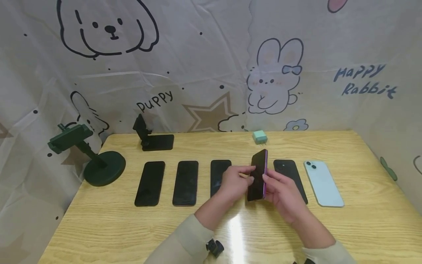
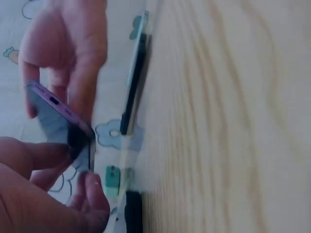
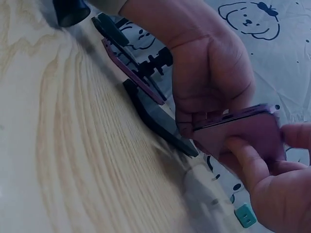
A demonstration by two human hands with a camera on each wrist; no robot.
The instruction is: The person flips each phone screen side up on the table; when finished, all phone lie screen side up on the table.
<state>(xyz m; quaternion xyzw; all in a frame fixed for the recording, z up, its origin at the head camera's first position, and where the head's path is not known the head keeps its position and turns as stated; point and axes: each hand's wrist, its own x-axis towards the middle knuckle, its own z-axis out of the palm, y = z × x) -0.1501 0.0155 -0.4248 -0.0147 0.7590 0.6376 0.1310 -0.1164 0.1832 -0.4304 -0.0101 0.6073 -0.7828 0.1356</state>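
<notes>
A purple-edged smartphone [image 1: 258, 176] is held upright above the table between both hands. Its dark screen faces left in the head view, and its purple back [image 3: 262, 133] shows in the right wrist view. My right hand [image 1: 285, 194] grips it from the right, with fingers along its edge and back. From the other side my left hand [image 1: 234, 182] pinches it near the screen side; part of its grip is hidden. In the left wrist view, the charging-port end [image 2: 54, 101] points toward the camera, and a left finger [image 2: 46, 154] touches the screen.
Black phones lie in a row: one [image 1: 150, 183] leftmost, another [image 1: 185, 183] beside it, a third [image 1: 217, 176] partly behind my left hand. At right are a black phone [image 1: 291, 176] and a light blue phone [image 1: 324, 183]. Behind stand a green charger [image 1: 259, 137], black holder [image 1: 158, 142] and green stand [image 1: 103, 168].
</notes>
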